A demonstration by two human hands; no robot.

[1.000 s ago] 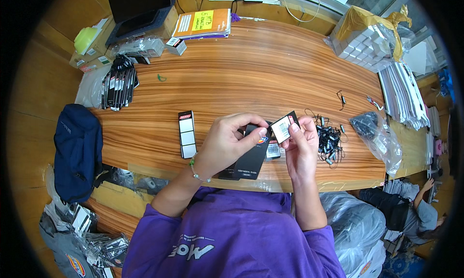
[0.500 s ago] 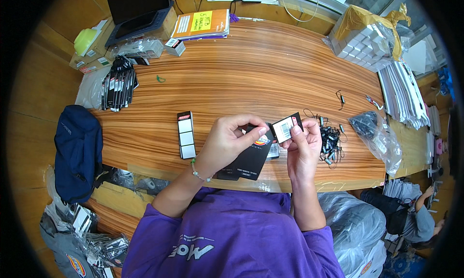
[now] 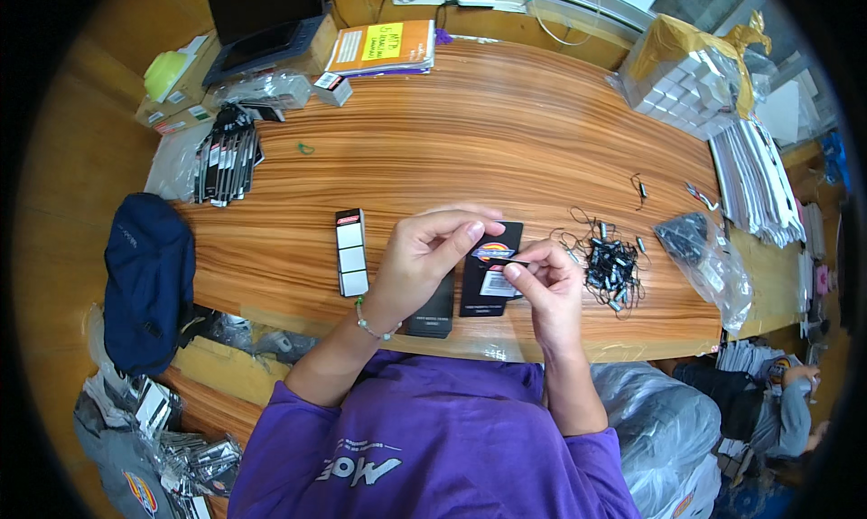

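Note:
My left hand [image 3: 424, 248] is closed, thumb against fingers, above the table; whatever it may grip is too small to make out, and its fingertips are slightly blurred. My right hand [image 3: 551, 289] pinches a small black tag [image 3: 506, 264], seen nearly edge-on. Beneath the fingers is a larger black hang tag [image 3: 481, 298] with a coloured logo, and a white barcode label [image 3: 496, 285] shows over it. A stack of black tags [image 3: 433, 316] lies partly behind my left wrist. Left of that hand is a black strip with white label panels [image 3: 351, 253].
Tangled black cords with small barrels [image 3: 614, 266] lie at the right, near a plastic bag [image 3: 709, 262]. More tags [image 3: 228, 162], a laptop [image 3: 266, 32] and an orange folder [image 3: 384, 50] stand far left. A box of small cartons [image 3: 682, 86] and a paper stack [image 3: 759, 180] occupy the far right.
The small tag in my right hand has turned from face-up to nearly edge-on and come down leftward. The larger logo tag, tilted before, is now straight and away from my left hand's fingertips.

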